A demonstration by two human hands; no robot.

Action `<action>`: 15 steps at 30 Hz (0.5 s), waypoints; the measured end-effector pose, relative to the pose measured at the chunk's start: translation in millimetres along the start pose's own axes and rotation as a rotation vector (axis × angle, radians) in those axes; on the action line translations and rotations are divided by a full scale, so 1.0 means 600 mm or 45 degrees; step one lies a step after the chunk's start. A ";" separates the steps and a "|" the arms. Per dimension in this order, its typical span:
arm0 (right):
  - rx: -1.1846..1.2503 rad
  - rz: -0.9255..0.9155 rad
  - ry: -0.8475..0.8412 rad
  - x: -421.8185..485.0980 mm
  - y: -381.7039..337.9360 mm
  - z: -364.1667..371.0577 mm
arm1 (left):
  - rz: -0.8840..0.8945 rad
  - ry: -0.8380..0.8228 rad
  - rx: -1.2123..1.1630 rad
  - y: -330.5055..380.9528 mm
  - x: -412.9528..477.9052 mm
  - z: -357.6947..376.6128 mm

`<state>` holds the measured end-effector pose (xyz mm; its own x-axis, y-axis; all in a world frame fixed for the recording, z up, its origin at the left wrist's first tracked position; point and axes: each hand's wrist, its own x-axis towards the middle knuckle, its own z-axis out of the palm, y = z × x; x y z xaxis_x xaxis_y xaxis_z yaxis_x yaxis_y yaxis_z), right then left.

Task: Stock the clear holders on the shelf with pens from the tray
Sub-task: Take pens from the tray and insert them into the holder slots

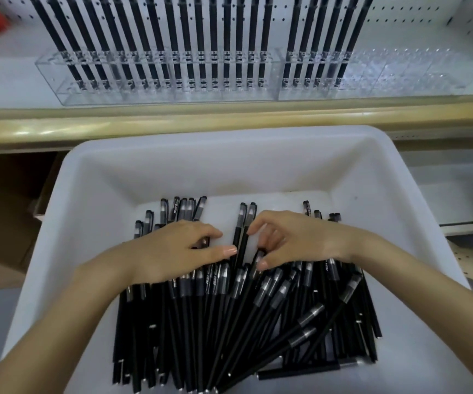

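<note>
My left hand (178, 251) lies palm down on the pens (229, 322) heaped in the near half of the tray (229, 137). Its thumb is straight and its fingers curl onto the caps; I cannot tell whether they grip any. My right hand (295, 240) is just beside it, fingers bent narrow, thumb and fingers pinching one pen (258, 255) at the heap's far edge. On the shelf (172, 123) beyond the tray's far rim, the left holder (158, 81) is lined with upright pens. The right holder (386, 78) has them only at its left end.
</note>
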<state>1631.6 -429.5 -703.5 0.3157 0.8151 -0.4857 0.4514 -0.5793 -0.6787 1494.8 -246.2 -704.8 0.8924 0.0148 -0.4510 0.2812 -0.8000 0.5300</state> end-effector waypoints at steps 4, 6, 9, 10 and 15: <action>0.020 -0.008 -0.118 0.001 0.001 0.015 | -0.025 -0.122 -0.034 0.009 -0.014 -0.008; 0.003 -0.021 -0.161 0.004 0.002 0.019 | -0.027 -0.160 -0.044 0.010 -0.020 -0.009; -0.033 -0.025 -0.212 0.003 0.001 0.018 | -0.044 -0.201 -0.091 0.008 -0.025 -0.010; -0.049 -0.025 -0.227 0.002 0.000 0.016 | -0.047 -0.211 -0.096 0.007 -0.025 -0.011; -0.138 -0.017 -0.274 -0.006 -0.004 0.018 | -0.062 -0.203 -0.056 0.006 -0.023 -0.012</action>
<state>1620.4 -430.8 -705.9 0.1291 0.7961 -0.5912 0.5449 -0.5551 -0.6284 1485.9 -245.1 -691.3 0.8110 -0.0448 -0.5833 0.3413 -0.7736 0.5339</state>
